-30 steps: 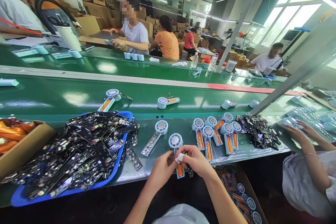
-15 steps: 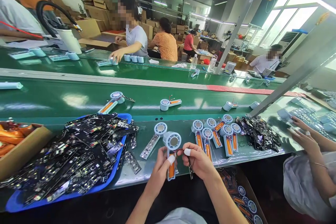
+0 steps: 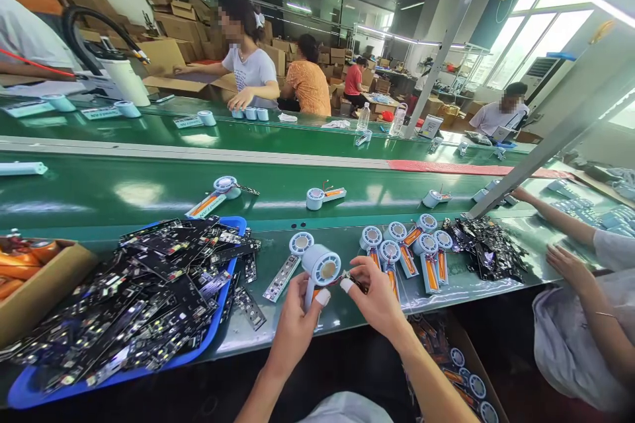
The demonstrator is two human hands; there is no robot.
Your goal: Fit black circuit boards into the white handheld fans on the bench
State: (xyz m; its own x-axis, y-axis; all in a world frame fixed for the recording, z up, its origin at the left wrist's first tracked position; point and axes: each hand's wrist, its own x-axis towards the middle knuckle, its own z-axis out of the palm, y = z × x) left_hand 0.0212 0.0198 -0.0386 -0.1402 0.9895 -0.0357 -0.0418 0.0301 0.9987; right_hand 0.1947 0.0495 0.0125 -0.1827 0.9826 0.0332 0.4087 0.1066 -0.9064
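Closest to the camera, the person's left hand [image 3: 297,320] grips a small blue fan body [image 3: 317,269] by its handle, fingers wrapped round it, the thumb capped in white tape. Half a second ago the handle's orange battery faced the camera; now the fan has been tipped up so its round head shows instead and the handle is hidden behind the fingers. The right hand [image 3: 378,297] has moved in against the head, thumb and forefinger pinching a small dark part with thin wires [image 3: 353,279] just beside it. This suggests the wiring is being tucked or joined.

To the left, a blue tray [image 3: 218,317] is heaped with black circuit boards [image 3: 143,291]. Just beyond the hands lies a row of fans [image 3: 407,248] with orange batteries. To the right, a co-worker's hand [image 3: 565,263] rests on the bench. Farther off, single fans [image 3: 322,197] lie spaced along the green conveyor [image 3: 124,192], and other people work at the far side.
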